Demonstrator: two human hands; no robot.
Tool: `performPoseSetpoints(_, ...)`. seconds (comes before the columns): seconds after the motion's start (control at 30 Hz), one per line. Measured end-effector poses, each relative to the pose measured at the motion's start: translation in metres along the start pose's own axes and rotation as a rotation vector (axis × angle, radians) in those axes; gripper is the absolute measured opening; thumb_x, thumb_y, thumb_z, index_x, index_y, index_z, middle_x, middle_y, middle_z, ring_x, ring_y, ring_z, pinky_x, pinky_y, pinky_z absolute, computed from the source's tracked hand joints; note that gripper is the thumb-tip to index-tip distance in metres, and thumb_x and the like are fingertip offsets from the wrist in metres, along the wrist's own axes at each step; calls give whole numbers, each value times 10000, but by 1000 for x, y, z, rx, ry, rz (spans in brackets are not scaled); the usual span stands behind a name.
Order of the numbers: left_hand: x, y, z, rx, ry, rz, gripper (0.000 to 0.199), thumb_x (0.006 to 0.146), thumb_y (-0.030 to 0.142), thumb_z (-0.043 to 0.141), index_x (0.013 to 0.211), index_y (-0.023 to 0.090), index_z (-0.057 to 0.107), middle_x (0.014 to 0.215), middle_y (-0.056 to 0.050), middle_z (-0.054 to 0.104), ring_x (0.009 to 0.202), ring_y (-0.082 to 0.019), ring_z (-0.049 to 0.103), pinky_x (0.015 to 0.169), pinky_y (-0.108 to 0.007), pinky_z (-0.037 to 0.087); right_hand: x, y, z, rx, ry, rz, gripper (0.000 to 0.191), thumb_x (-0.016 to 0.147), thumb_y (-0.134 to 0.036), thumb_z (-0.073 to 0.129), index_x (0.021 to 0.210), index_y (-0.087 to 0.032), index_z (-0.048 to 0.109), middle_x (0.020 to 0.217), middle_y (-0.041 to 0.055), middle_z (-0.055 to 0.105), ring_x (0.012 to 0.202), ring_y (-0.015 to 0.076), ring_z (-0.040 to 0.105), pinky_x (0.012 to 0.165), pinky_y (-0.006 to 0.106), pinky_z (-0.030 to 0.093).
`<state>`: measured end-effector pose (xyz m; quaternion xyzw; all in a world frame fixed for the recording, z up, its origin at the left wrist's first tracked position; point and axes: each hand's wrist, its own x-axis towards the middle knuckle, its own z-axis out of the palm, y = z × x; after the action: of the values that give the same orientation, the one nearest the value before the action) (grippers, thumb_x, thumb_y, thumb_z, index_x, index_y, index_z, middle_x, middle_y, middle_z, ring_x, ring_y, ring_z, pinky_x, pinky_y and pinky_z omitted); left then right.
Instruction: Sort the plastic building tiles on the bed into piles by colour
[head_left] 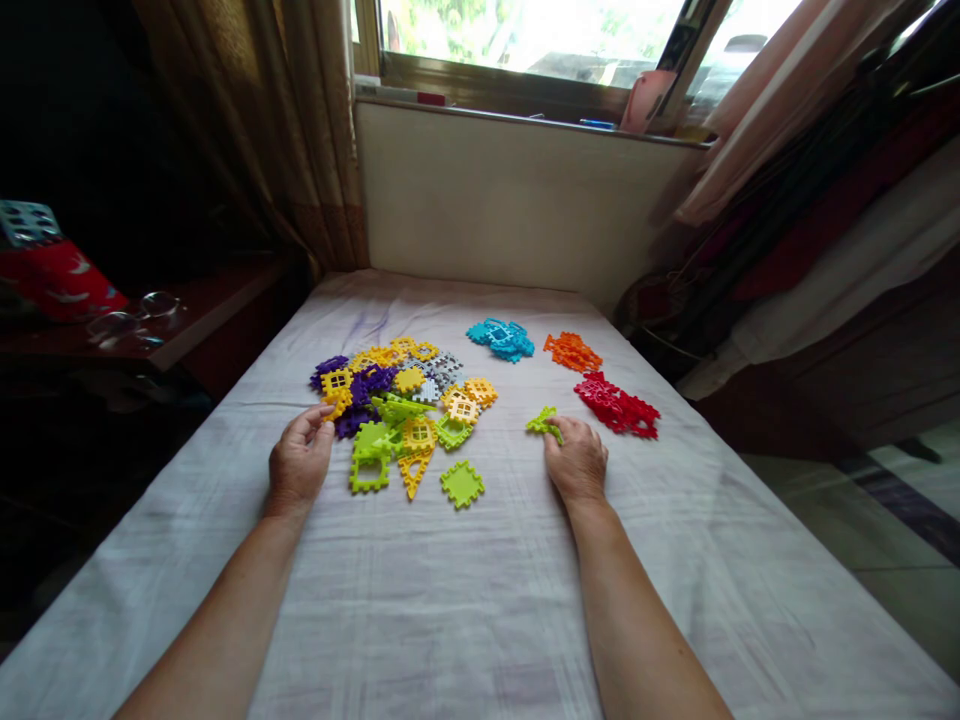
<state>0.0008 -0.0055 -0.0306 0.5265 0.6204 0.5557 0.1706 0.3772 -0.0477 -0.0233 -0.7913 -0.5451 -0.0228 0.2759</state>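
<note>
My right hand (577, 460) is closed on a lime green interlocking building tile (538, 421), right of the mixed pile. At that pile's left edge, my left hand (300, 462) pinches a yellow building tile (338, 402). Between the hands lie purple tiles (369, 383), grey tiles (444, 369), pale orange tiles (460, 405) and more lime green tiles (370, 472), partly overlapping. A yellow triangular tile (413, 474) points toward me. One lime green square tile (463, 484) lies by itself at the front.
Separate heaps of blue tiles (501, 338), orange tiles (573, 352) and red tiles (619, 405) sit at the back right of the cloth-covered surface (435, 620). Glasses (139, 318) rest on a dark side table at left. Clothes (825, 270) hang at right.
</note>
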Motion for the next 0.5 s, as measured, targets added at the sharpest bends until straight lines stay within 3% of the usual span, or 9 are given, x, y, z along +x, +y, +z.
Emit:
performPoseSetpoints(0.17,0,-1,1,2,-10,18,340,793,386,554,1033,186,689,1164,-98,712,1058,-214,675,992,-387,515,-7,-20,-3,144,45,-117,248,858,-234,517,1011,-202,710,1080,110,674,1021,254,573,920,388,425)
performPoseSetpoints(0.33,0,-1,1,12,0,13,329,798,389,558,1025,191,691,1146,-90,717,1041,-214,680,980,-383,524,-31,-60,-14,243,-293,-321,201,861,-384,597,938,-232,702,861,30,703,787,171,617,777,288,465)
performPoseSetpoints(0.5,0,-1,0,14,-7,8,335,799,387,556,1034,189,690,1158,-94,713,1046,-217,681,976,-380,528,-46,-81,-30,125,-473,-478,365,773,-482,729,1034,-229,702,994,61,688,954,214,611,845,314,448)
